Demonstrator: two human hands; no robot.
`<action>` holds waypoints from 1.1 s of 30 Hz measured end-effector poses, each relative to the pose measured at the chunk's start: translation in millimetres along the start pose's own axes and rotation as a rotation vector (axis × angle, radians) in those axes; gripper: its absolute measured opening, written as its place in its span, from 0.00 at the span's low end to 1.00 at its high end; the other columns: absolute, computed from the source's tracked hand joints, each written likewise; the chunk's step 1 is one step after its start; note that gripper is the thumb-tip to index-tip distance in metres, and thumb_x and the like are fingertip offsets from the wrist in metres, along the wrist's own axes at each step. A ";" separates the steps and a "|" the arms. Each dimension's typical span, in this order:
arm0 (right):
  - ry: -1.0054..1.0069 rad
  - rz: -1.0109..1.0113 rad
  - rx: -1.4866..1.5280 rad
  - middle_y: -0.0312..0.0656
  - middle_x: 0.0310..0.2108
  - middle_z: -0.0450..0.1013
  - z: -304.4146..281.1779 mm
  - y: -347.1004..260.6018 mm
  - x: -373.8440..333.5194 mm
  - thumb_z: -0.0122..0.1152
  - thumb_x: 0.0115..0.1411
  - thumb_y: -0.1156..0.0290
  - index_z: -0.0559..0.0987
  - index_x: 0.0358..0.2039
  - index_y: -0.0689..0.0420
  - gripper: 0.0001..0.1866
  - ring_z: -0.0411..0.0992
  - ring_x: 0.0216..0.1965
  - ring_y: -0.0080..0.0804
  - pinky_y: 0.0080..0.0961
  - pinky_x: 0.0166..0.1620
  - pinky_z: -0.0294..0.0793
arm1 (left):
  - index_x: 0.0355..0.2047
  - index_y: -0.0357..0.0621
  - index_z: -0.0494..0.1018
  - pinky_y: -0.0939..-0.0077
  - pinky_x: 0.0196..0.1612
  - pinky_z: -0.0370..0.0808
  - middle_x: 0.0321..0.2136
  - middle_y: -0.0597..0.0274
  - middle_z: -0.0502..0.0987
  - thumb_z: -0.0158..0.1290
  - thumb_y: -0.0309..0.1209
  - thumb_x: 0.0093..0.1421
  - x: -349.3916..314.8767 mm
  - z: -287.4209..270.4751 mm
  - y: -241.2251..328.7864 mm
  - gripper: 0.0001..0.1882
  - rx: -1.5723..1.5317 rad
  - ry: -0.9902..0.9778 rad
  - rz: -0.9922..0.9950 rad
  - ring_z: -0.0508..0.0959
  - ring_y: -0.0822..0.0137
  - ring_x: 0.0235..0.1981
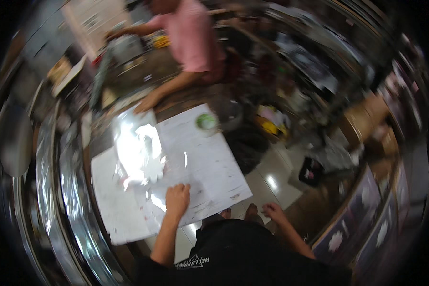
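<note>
My left hand [178,200] is closed over the near part of a white board [214,167], its fingers bent on a clear plastic film [158,203] that catches the light. Off the board's right side, my right hand [275,212] hangs in the air with loosely curled, parted fingers and nothing seen in it. A shiny clear plastic sheet [137,143] with a pale scalloped shape lies on the far left of the board. Another person's hand [148,102] rests at its far edge. A roll of green tape [206,122] sits at the far right corner.
A person in a pink shirt [190,38] leans over a cluttered bench beyond the board. Long rolls of shiny film [83,190] line the left. Cardboard boxes [364,119] and a black box [311,170] stand at right, beside a tiled floor [281,174].
</note>
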State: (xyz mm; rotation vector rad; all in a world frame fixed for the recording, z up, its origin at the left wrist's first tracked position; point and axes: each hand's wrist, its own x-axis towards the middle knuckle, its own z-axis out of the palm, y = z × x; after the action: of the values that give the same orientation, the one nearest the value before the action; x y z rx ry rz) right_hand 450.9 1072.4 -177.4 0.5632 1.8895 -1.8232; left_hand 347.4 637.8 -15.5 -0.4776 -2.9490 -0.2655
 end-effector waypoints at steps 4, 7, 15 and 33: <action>-0.270 -0.173 0.112 0.37 0.48 0.74 43.7 -168.7 -52.6 0.58 0.68 0.62 0.74 0.56 0.56 0.19 0.72 0.49 0.26 0.26 0.51 0.75 | 0.50 0.46 0.75 0.60 0.31 0.70 0.27 0.58 0.75 0.54 0.26 0.55 20.7 -6.6 88.5 0.20 -0.082 -0.098 0.199 0.76 0.56 0.26; -0.406 -0.254 0.159 0.39 0.59 0.68 57.1 -202.7 -58.1 0.55 0.69 0.56 0.73 0.60 0.53 0.23 0.68 0.58 0.33 0.31 0.59 0.70 | 0.48 0.46 0.75 0.58 0.30 0.72 0.28 0.56 0.76 0.54 0.26 0.56 44.5 4.9 141.9 0.18 -0.198 -0.128 0.368 0.77 0.52 0.23; 0.106 -0.395 -0.119 0.41 0.48 0.77 15.6 -174.1 -57.7 0.52 0.69 0.61 0.77 0.53 0.59 0.19 0.74 0.52 0.35 0.30 0.55 0.72 | 0.45 0.39 0.75 0.55 0.36 0.74 0.34 0.50 0.78 0.57 0.30 0.58 69.1 -4.0 239.3 0.15 -0.548 -0.307 0.734 0.79 0.49 0.31; 1.119 -0.395 0.147 0.51 0.63 0.65 -308.6 -216.0 -455.6 0.49 0.54 0.83 0.63 0.65 0.63 0.34 0.78 0.49 0.42 0.21 0.44 0.77 | 0.43 0.36 0.77 0.58 0.33 0.70 0.26 0.51 0.75 0.56 0.26 0.58 83.7 62.3 158.1 0.13 -0.574 -0.200 0.534 0.74 0.52 0.26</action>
State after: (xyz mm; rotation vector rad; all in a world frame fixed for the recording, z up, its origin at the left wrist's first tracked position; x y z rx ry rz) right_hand 684.5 1380.4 269.9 1.6114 2.6922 -2.0985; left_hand 313.0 822.6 -38.3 -1.3944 -2.7377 -1.0439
